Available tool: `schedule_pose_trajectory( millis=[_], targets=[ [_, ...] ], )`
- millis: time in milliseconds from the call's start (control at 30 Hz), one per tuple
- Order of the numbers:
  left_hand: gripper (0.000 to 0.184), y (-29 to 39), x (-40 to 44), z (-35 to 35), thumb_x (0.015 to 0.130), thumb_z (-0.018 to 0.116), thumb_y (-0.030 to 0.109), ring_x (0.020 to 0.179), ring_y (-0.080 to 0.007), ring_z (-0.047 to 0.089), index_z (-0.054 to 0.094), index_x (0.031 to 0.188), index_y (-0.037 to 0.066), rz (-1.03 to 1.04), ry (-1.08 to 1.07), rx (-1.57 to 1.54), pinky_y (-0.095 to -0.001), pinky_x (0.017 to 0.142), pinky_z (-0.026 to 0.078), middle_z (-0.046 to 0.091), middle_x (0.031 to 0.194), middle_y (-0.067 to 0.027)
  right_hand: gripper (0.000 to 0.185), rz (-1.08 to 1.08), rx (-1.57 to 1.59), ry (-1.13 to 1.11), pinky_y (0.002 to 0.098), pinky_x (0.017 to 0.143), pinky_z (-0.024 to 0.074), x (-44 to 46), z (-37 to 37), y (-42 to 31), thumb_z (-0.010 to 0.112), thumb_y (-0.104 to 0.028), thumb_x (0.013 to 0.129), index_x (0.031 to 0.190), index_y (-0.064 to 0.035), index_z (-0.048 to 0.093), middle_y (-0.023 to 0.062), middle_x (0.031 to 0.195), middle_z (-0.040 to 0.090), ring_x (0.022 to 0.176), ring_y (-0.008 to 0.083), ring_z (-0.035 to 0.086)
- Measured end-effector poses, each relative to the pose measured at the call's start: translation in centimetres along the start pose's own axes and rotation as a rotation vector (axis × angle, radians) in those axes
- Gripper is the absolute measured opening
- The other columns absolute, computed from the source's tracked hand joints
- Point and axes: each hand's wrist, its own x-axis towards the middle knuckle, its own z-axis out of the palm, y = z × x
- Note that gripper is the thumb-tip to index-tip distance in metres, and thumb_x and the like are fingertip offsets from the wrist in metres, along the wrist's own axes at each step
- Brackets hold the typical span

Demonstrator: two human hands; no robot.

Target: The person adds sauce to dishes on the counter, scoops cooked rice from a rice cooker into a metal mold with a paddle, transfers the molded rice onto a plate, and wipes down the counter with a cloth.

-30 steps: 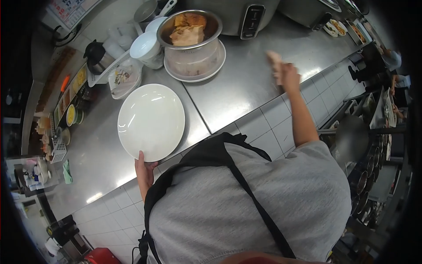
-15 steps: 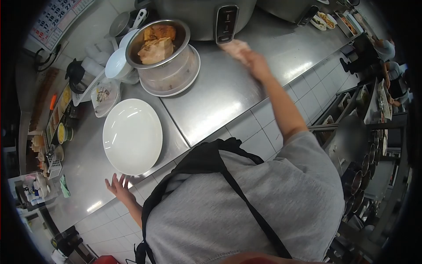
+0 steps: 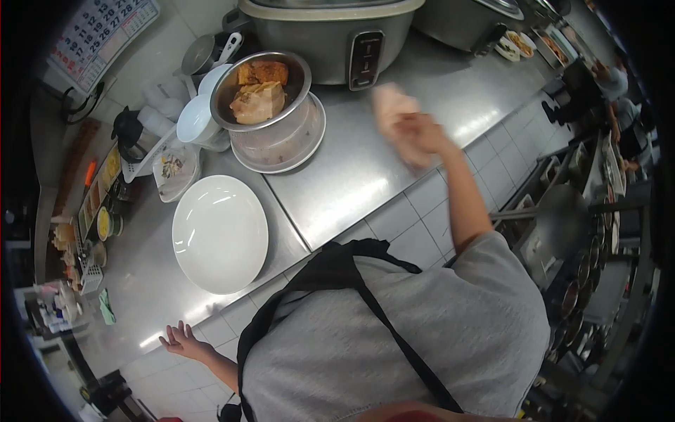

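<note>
A pale pinkish cloth (image 3: 399, 126), smeared by motion, is gripped in my right hand (image 3: 425, 133) over the steel counter (image 3: 337, 197), in front of the large rice cooker (image 3: 316, 46). My left hand (image 3: 184, 342) holds nothing, its fingers spread, just by the counter's near edge. The closest thing to it is a large white oval plate (image 3: 220, 235), bare on top. Behind the plate, a steel bowl (image 3: 295, 70) with chunks of cooked meat (image 3: 258, 102) rests on a translucent container (image 3: 278, 137) standing on a white plate (image 3: 320, 141).
White bowls (image 3: 195, 121), a plastic tub of scraps (image 3: 176, 172) and a dark jug (image 3: 133, 133) crowd the back left. A green cloth (image 3: 106, 307) lies at the far left. A second cooker (image 3: 460, 24) and food dishes (image 3: 520, 46) stand back right. Other people (image 3: 622, 109) are at far right.
My right hand has drawn the cloth back from the cooker's front toward the counter's near edge. My left hand has moved away from the oval plate. The view has tilted slightly.
</note>
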Motion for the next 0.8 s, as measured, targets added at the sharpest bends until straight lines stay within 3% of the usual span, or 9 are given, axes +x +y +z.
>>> schedule_pose_trajectory(
  millis=[33,100,133,200,233,533,667,800],
  targets=[
    [0.064,0.9,0.6,0.6,0.084,0.056,0.021,0.098,-0.0282,0.054,0.02,0.135,0.006,0.045,-0.016,-0.008,-0.0411,0.085,0.046,0.044,0.121,-0.0123,0.045,0.053,-0.347,-0.166,0.0482,0.103,0.0247,-1.6,-1.5,-8.7,0.042,-0.043,0.089,0.125,-0.0169,0.047,0.0059,0.138,0.035,0.126,0.027,0.032],
    [0.063,2.6,1.5,2.3,0.084,0.056,0.023,0.099,-0.0279,0.054,0.022,0.133,0.005,0.088,-0.029,-0.027,-0.0401,0.087,0.044,0.044,0.121,-0.0127,0.045,0.072,-0.228,0.049,0.0528,0.105,0.018,0.0,2.5,-10.4,0.039,-0.039,0.091,0.133,-0.0214,0.037,0.0013,0.142,0.03,0.132,0.0251,0.022],
    [0.063,3.4,1.5,3.0,0.084,0.056,0.023,0.099,-0.0279,0.054,0.022,0.133,0.005,0.081,-0.041,-0.04,-0.0401,0.087,0.044,0.044,0.121,-0.0127,0.045,0.082,-0.24,0.058,0.0528,0.105,0.018,0.8,3.9,-9.8,0.039,-0.039,0.091,0.133,-0.0214,0.037,0.0013,0.142,0.03,0.132,0.0251,0.022],
    [0.061,4.9,1.0,4.5,0.085,0.054,0.022,0.099,-0.0271,0.054,0.023,0.134,0.005,0.124,-0.044,-0.064,-0.0392,0.086,0.045,0.044,0.121,-0.0125,0.046,0.127,-0.149,0.288,0.0529,0.106,0.0175,2.9,4.8,-8.8,0.036,-0.038,0.092,0.134,-0.0217,0.034,0.0021,0.141,0.03,0.133,0.0255,0.02],
    [0.057,5.7,0.2,5.1,0.087,0.052,0.022,0.096,-0.0233,0.054,0.025,0.134,0.005,0.129,-0.021,-0.076,-0.0372,0.082,0.044,0.046,0.121,-0.0099,0.045,0.176,-0.149,0.285,0.0526,0.106,0.0178,3.9,4.5,-8.3,0.033,-0.035,0.093,0.136,-0.0196,0.031,0.004,0.141,0.031,0.133,0.0272,0.021],
    [0.052,9.9,-9.3,8.5,0.084,0.05,0.014,0.09,-0.0168,0.054,0.03,0.132,0.006,0.1,0.072,-0.032,-0.0313,0.08,0.044,0.049,0.118,-0.0069,0.05,0.538,-0.239,0.466,0.046,0.107,0.0162,16.3,1.0,0.4,0.029,-0.035,0.094,0.138,-0.0137,0.026,0.0043,0.144,0.026,0.133,0.0273,0.02],
    [0.051,11.6,-14.2,13.6,0.085,0.05,0.014,0.087,-0.0153,0.055,0.032,0.132,0.006,0.134,0.133,-0.07,-0.03,0.079,0.042,0.05,0.117,-0.0066,0.051,0.455,-0.235,0.455,0.0446,0.108,0.0151,22.0,-1.3,5.8,0.031,-0.037,0.093,0.138,-0.0127,0.027,0.0054,0.143,0.026,0.133,0.0278,0.02],
    [0.05,13.6,-18.9,21.1,0.084,0.049,0.007,0.085,-0.0147,0.055,0.032,0.132,0.007,0.138,-0.057,-0.1,-0.0268,0.075,0.043,0.048,0.117,-0.0085,0.049,0.34,-0.213,0.386,0.0452,0.107,0.0158,23.6,-4.2,10.2,0.033,-0.034,0.092,0.136,-0.0135,0.031,0.006,0.143,0.028,0.133,0.0287,0.021]
  ],
)
